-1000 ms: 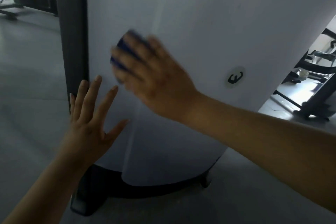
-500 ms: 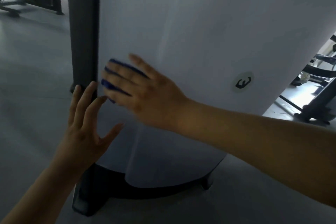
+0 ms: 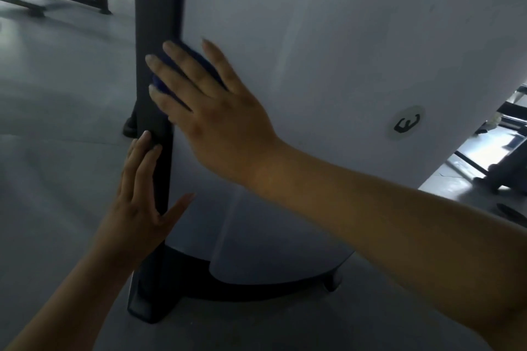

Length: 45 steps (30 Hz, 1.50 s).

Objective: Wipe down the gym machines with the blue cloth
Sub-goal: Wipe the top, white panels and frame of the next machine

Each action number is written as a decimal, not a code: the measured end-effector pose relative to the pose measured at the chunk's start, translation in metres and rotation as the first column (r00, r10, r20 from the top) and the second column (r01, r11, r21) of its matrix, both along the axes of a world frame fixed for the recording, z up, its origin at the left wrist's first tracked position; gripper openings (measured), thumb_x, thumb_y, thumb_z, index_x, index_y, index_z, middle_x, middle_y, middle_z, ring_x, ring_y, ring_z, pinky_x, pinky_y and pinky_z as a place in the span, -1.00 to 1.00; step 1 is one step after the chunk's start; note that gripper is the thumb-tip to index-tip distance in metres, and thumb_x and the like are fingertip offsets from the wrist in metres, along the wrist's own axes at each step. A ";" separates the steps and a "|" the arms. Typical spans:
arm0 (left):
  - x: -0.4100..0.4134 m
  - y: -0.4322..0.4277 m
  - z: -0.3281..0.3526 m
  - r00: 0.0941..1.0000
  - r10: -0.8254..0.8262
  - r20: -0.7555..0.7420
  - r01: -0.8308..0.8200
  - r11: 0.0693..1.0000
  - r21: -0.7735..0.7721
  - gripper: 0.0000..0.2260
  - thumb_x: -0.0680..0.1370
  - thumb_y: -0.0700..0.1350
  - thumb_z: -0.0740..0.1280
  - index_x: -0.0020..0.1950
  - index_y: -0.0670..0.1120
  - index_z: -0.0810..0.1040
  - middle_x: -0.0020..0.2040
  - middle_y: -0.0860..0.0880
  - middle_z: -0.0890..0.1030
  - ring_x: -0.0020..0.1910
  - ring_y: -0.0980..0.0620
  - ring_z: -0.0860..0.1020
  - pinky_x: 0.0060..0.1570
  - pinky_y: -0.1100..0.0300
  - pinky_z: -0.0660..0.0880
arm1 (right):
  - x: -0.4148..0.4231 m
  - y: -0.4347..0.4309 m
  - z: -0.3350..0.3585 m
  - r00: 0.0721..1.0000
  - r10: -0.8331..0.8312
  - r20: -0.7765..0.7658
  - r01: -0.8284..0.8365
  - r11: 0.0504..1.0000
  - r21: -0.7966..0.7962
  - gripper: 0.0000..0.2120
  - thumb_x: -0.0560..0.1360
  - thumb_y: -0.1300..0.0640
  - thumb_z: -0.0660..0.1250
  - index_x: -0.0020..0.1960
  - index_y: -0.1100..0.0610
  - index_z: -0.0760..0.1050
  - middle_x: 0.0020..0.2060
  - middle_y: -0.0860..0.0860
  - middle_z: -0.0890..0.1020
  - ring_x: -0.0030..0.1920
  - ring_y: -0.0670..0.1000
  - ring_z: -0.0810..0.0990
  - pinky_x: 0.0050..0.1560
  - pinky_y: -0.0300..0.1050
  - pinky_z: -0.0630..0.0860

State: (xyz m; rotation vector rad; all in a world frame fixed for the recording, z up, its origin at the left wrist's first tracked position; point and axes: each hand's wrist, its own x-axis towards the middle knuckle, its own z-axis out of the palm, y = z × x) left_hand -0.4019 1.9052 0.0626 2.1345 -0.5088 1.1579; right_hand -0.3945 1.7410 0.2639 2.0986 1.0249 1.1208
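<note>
Over the last second the right hand (image 3: pixel 211 114) has swept the cloth (image 3: pixel 191 58) leftward across the white panel (image 3: pixel 342 51) to its edge at the dark post (image 3: pixel 156 8), left of centre, so this band looks wiped. Its fingers lie straight and spread, pressing the cloth flat. The left hand (image 3: pixel 139 208) has shifted onto the post below, flat and holding nothing.

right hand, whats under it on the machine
The blue cloth, pressed against the white panel at its edge beside the dark post. Only strips of blue show between the fingers; the rest is covered by the right hand.
</note>
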 end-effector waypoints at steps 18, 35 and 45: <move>-0.005 0.014 -0.036 0.989 -0.073 -0.125 0.074 0.997 0.002 -0.08 0.53 0.06 0.53 0.71 -0.32 0.19 0.77 -0.24 0.07 0.75 -0.24 0.15 0.64 -0.21 0.31 | -0.007 -0.004 -0.057 0.992 -0.034 -0.122 0.017 0.990 -0.139 -0.44 0.73 0.15 -0.08 0.63 0.06 0.42 0.70 0.13 0.28 0.73 0.18 0.16 0.71 0.31 -0.13; -0.011 0.019 -0.033 0.978 -0.108 -0.180 0.104 0.994 -0.030 0.03 0.45 -0.16 0.70 0.75 -0.21 0.15 0.79 -0.14 0.05 0.75 -0.21 0.14 0.57 -0.34 0.38 | -0.013 -0.045 -0.117 0.988 0.017 -0.154 -0.060 0.960 -0.274 -0.46 0.77 0.21 -0.11 0.53 0.09 0.55 0.64 0.16 0.38 0.68 0.23 0.27 0.71 0.32 0.03; -0.012 0.025 -0.019 0.989 -0.075 -0.127 0.084 0.994 0.067 -0.08 0.50 -0.12 0.66 0.71 -0.30 0.21 0.76 -0.23 0.11 0.75 -0.24 0.14 0.59 -0.30 0.36 | -0.015 -0.056 -0.137 0.992 0.005 -0.124 -0.044 0.949 -0.313 -0.50 0.73 0.15 0.03 0.62 0.09 0.44 0.65 0.15 0.37 0.68 0.24 0.26 0.71 0.31 0.01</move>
